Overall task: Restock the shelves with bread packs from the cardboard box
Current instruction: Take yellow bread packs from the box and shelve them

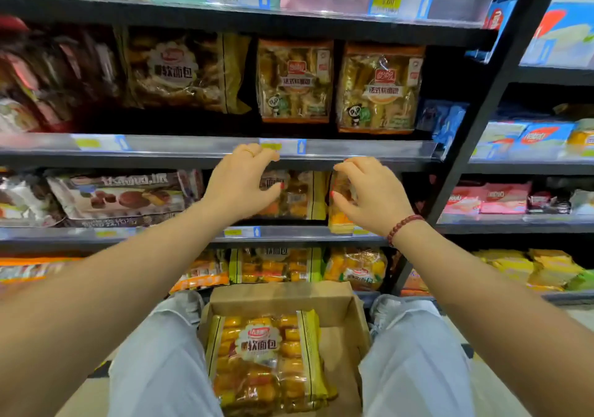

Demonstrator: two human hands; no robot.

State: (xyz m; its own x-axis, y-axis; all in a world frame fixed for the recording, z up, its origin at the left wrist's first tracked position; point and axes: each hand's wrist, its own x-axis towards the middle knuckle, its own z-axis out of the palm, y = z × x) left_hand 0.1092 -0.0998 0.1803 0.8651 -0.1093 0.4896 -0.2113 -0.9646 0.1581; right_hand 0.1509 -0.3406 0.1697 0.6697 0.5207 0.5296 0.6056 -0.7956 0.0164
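The cardboard box [340, 307] stands on the floor between my knees, with one yellow bread pack [266, 359] lying flat in it. On the shelf [289, 232] at hand height another bread pack [302, 195] stands facing out. My left hand [241, 185] hovers just left of it, fingers curled and apart, holding nothing. My right hand [369, 195] pinches a third, edge-on bread pack [341, 220] between thumb and fingers. That pack's lower end overlaps the shelf's front rail.
The shelf above [193, 146] holds larger bread packs [379, 89]. Left of my hands lies a chocolate cake pack [122, 195]. The shelf below carries orange and yellow packs [276, 265]. A black upright post [482, 111] separates a second shelving unit on the right.
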